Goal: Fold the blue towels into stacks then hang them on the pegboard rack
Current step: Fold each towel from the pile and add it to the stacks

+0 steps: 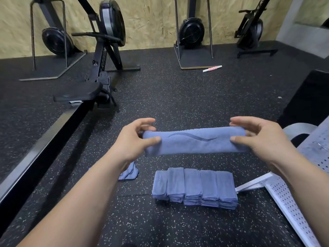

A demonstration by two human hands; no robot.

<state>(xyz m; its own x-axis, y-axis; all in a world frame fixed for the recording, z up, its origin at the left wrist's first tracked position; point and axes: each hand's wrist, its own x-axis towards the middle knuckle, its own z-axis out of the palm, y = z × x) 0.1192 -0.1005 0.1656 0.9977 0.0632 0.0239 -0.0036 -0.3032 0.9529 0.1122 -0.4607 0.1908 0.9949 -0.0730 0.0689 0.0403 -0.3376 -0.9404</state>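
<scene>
Held towel: a blue towel (194,142) folded into a long horizontal band, mid-frame, held in the air above the floor; a darker wavy line runs across its face.
Left hand: left hand (132,139) pinches the band's left end, thumb on the near face, fingers curled behind the top edge.
Right hand: right hand (257,138) pinches the right end the same way, thumb in front, fingers arched over the back.
Folded stacks: folded towels (195,188) in a row of five piles, side by side and touching, on the floor below the held towel, lower centre.
Loose towel: a crumpled blue towel (129,172) on the floor left of the row, partly hidden by the left forearm.
Pegboard rack: white perforated rack (284,198) lying at lower right, its foot just beside the row.
Floor: black speckled rubber floor (178,97).
Background: rowing machine (99,68) at upper left; a pink-and-white stick (212,68) on the floor, upper centre.
</scene>
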